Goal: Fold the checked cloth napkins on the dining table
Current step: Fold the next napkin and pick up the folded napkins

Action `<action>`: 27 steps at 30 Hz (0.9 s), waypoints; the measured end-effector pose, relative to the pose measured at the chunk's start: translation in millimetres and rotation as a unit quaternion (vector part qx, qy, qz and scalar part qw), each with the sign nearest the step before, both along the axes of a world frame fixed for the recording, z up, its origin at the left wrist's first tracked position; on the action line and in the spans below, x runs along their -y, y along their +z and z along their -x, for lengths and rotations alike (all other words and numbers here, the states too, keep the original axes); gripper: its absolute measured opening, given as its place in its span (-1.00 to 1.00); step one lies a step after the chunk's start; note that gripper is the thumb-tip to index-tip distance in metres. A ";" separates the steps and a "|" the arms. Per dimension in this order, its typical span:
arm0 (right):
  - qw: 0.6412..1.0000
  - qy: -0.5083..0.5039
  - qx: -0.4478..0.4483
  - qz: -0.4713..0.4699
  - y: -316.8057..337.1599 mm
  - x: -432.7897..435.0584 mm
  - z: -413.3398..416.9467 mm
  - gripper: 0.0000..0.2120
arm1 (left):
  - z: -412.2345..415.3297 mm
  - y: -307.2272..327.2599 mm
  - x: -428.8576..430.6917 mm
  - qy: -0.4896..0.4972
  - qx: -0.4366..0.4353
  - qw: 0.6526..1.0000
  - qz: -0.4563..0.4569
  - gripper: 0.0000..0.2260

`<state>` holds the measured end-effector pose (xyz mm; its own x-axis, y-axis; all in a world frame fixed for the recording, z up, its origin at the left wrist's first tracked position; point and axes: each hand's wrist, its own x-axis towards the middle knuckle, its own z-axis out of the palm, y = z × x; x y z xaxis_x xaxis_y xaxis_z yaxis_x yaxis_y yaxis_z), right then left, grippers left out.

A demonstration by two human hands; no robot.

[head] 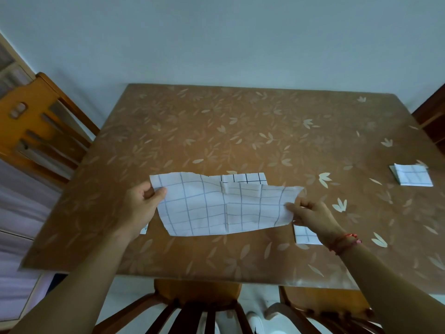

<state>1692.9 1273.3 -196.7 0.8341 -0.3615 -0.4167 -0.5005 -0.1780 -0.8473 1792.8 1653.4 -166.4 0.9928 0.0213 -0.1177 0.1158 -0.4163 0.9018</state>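
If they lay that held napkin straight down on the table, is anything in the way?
Yes: more checked cloth lies flat on the table right under the held napkin, with its edges peeking out around it.

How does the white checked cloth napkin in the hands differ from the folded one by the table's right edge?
The held napkin hangs midair, pinched by the left hand and right hand; the folded napkin lies untouched on the table. The held napkin is spread wide; the folded napkin is a small square. Both are white, gridded.
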 end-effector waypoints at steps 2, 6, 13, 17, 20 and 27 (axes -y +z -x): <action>1.000 0.011 0.004 0.022 -3.6 -1.3 1.1 -0.76 | 0.1 -4.4 5.6 0.011 -0.001 1.000 0.002 -0.90; 0.997 0.016 -0.008 0.069 -12.7 -1.8 -3.2 -0.74 | -4.3 -16.3 12.1 0.027 -0.009 1.000 -0.001 -0.91; 0.987 0.022 -0.063 0.149 -35.5 -4.5 -30.4 -0.85 | -23.7 -52.1 11.7 0.043 -0.102 0.994 0.001 -0.66; 0.984 -0.005 -0.104 0.147 -56.1 -2.7 -42.5 -0.80 | -14.9 -78.7 9.6 0.034 -0.181 0.982 -0.032 -0.45; 0.979 -0.005 -0.131 0.157 -66.2 -3.4 -46.3 -0.79 | -4.2 -96.7 8.3 0.016 -0.208 0.974 -0.084 -0.40; 0.976 0.032 -0.129 0.173 -68.6 -6.1 -41.8 -0.60 | 15.6 -113.5 4.2 -0.072 -0.222 0.954 -0.188 -0.41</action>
